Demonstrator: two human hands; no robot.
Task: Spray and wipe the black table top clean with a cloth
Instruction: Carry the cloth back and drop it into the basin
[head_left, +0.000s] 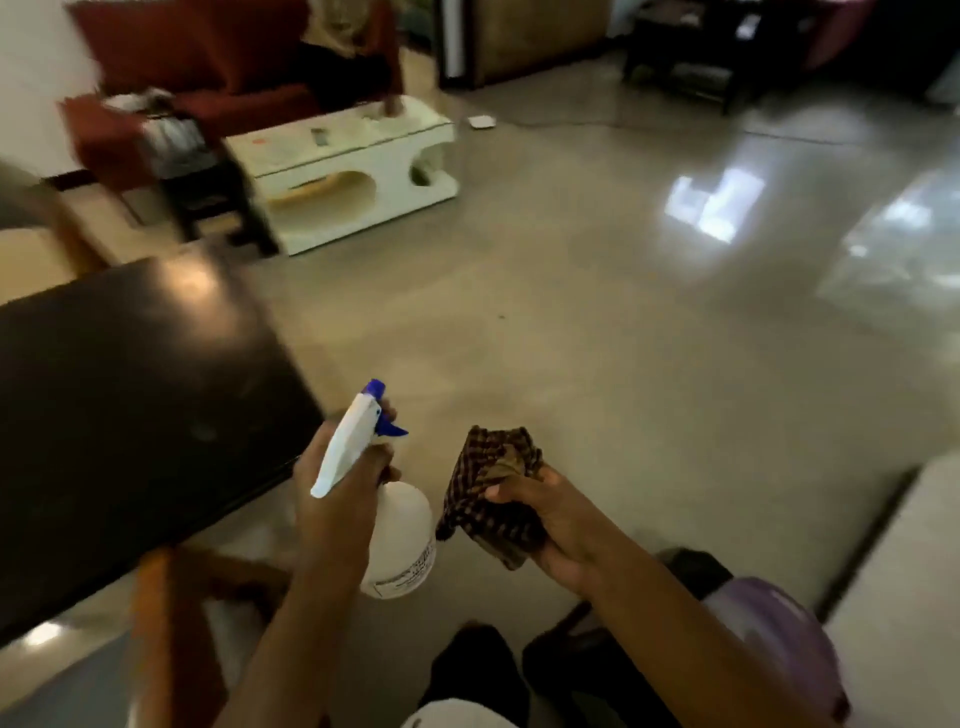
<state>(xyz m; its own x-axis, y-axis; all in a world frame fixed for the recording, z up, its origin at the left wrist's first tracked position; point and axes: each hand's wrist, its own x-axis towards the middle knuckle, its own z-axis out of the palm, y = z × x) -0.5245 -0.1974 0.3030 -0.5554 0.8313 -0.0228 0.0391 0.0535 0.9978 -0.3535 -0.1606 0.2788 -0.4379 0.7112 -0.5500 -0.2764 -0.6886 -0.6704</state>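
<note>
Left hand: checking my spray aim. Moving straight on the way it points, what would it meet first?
Likely nothing close: the left hand, gripping the spray bottle, points just past the right edge of the black table, over bare floor. Depth is unclear; it might graze that edge.

A glossy black rectangular table top (130, 405) is being carried on an orange-brown wooden leg (161, 623), with a patch of light being reflected near its far corner. It is being borne by a polished beige floor (571, 338). Farther off, a low white coffee table with oval cut-outs (353, 171) is being supported by the same floor, with small blurred items being carried on top. A small flat white square object (482, 121) is being seen on the floor beyond it.
</note>
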